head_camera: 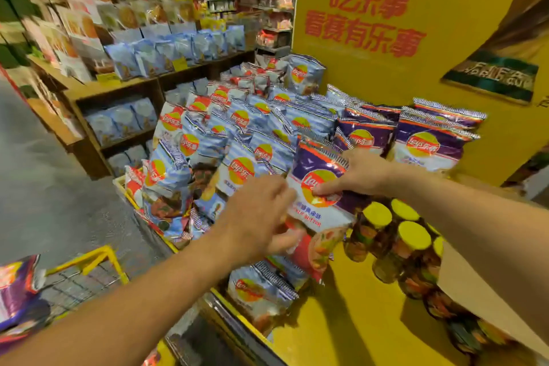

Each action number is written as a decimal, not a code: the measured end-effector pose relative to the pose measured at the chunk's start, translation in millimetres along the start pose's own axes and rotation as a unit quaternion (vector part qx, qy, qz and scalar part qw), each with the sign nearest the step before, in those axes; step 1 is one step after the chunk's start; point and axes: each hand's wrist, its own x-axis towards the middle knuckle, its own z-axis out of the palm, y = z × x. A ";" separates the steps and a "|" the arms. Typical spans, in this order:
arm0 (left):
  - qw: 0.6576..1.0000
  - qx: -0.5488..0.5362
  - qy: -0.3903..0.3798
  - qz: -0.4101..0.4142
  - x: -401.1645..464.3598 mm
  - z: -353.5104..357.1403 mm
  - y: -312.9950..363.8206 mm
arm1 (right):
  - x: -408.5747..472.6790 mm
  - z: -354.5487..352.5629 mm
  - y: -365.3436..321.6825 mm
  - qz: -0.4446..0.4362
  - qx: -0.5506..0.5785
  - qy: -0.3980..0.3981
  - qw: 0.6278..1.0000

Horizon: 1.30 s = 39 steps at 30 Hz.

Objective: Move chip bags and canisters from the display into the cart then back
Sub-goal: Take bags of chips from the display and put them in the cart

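A purple and white chip bag [319, 211] stands tilted at the front of the yellow display [356, 306]. My right hand [359, 172] grips its upper right side, thumb across the logo. My left hand [261, 214] holds the bag's lower left edge, fingers curled under it. Behind it stand several light blue chip bags [237, 140] and more purple bags [427, 142]. Canisters with yellow lids [413, 235] lie stacked to the right, under my right forearm. A purple chip bag [17, 285] lies in the wire cart [89, 270] at lower left.
A tall yellow sign panel [371, 24] rises behind the display. Wooden shelves [124, 89] with pale blue bags run along the left. Grey aisle floor [35, 172] lies between the shelves and the cart.
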 end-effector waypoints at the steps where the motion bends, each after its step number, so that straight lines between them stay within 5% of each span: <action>1: 0.996 0.039 -0.048 0.066 -1.2 12.3 6.0 | 7.9 10.8 0.7 -0.007 -0.011 -0.002 1.000; 4: 0.976 0.092 -0.171 0.098 -11.4 53.3 8.5 | 29.2 50.3 6.5 -0.030 -0.054 -0.028 0.998; 7: 0.971 0.109 -0.196 0.081 -26.4 80.5 3.1 | 45.8 71.3 28.2 0.013 0.040 -0.106 0.994; 10: 0.966 0.129 -0.213 0.063 -39.5 89.0 -6.8 | 51.9 65.4 42.5 -0.039 0.058 -0.053 0.996; 13: 0.971 0.131 -0.195 0.043 -41.0 82.3 -11.1 | 57.9 65.8 48.1 -0.158 -0.052 0.038 0.985; 15: 0.969 0.131 -0.176 0.115 -39.0 79.4 -4.9 | 61.2 72.2 42.5 -0.191 -0.096 0.029 0.976; 18: 0.933 0.139 -0.248 0.220 -38.2 80.5 1.8 | 63.7 72.1 31.7 -0.190 -0.170 0.004 0.967; 24: 0.928 0.138 -0.294 0.182 -46.4 75.0 -9.8 | 48.8 56.9 25.9 -0.168 -0.128 0.068 0.975; 31: 0.954 0.108 -0.246 0.135 -67.1 41.8 -12.1 | 20.3 54.7 -9.8 -0.180 -0.054 0.089 0.978; 39: 0.968 0.063 -0.204 -0.133 -121.4 -36.5 -40.0 | -14.7 87.3 -101.9 -0.227 -0.025 -0.032 0.973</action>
